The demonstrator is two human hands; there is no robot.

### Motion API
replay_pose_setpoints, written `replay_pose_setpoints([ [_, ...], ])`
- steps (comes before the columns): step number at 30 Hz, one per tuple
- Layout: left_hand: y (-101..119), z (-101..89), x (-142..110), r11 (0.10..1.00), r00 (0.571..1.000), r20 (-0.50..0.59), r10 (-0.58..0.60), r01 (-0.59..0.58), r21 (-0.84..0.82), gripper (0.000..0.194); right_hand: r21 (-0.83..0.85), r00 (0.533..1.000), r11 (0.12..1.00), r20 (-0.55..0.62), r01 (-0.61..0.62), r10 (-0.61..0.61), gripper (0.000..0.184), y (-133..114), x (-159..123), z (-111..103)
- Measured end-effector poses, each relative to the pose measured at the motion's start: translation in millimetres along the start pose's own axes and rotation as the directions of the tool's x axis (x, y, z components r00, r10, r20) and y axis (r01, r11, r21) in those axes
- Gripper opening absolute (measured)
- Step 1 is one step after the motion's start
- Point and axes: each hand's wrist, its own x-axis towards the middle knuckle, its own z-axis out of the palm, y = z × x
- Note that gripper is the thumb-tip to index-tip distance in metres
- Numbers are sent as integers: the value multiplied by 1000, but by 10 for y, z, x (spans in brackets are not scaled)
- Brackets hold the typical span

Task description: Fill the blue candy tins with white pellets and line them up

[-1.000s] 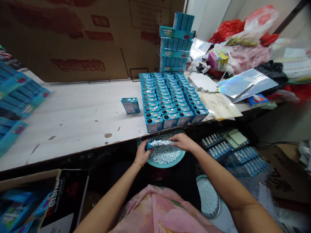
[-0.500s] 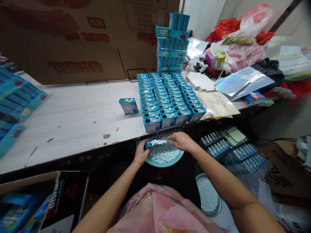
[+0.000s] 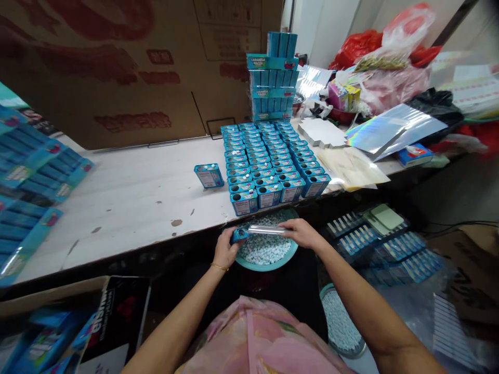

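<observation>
My left hand (image 3: 226, 251) is closed around a small blue candy box (image 3: 239, 235), its round-holed top turned toward the right. In my right hand (image 3: 302, 232) is a long, narrow, shiny scoop (image 3: 267, 229), clear or metal, with its far end at the box's opening. No candies show on the scoop. Both hands are above a turquoise basin (image 3: 268, 268) of small white and pale blue candies (image 3: 260, 253). On the table, beyond my left hand, a single blue box (image 3: 209, 176) stands upright with a white candy on top.
Rows of blue boxes (image 3: 268, 169) line the table edge (image 3: 156, 208), with stacked display packs (image 3: 271, 93) behind. More packs (image 3: 39, 182) stand left. A large carton (image 3: 156, 78) rises at the back. Another candy container (image 3: 343, 322) and trays (image 3: 374, 239) sit low on the right.
The white candies that lay along the scoop are gone from it. The scoop's end stays at the box's opening, and the view has shifted slightly.
</observation>
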Motion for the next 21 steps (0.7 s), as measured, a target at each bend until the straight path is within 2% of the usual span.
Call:
replay_pose_setpoints([
  [3, 117, -130, -88, 998, 998, -30, 58, -58, -16, 30, 165, 993, 985, -96, -52, 68, 34, 298, -106, 156],
  [7, 282, -349, -140, 994, 991, -113, 76, -84, -72, 31, 106, 974, 977, -113, -183, 195, 32, 543, -112, 409],
  [10, 351, -544, -7, 995, 984, -173, 51, -64, -73, 31, 98, 966, 968, -101, -230, 239, 33, 611, -56, 581],
  [13, 320, -725, 296, 996, 968, -252, -13, -9, -84, 35, 132, 963, 964, -105, -233, 247, 33, 646, -33, 713],
  [15, 228, -820, 561, 991, 965, -259, -52, 18, -134, 38, 175, 969, 962, -92, -210, 228, 33, 672, -57, 792],
  [18, 0, -923, 984, 980, 972, -229, -55, 9, -198, 38, 228, 968, 949, -79, -216, 239, 33, 728, -138, 928],
  [21, -258, -971, 1363, 988, 965, -258, -36, -4, -152, 37, 264, 952, 928, -86, -261, 292, 35, 787, -219, 1066],
])
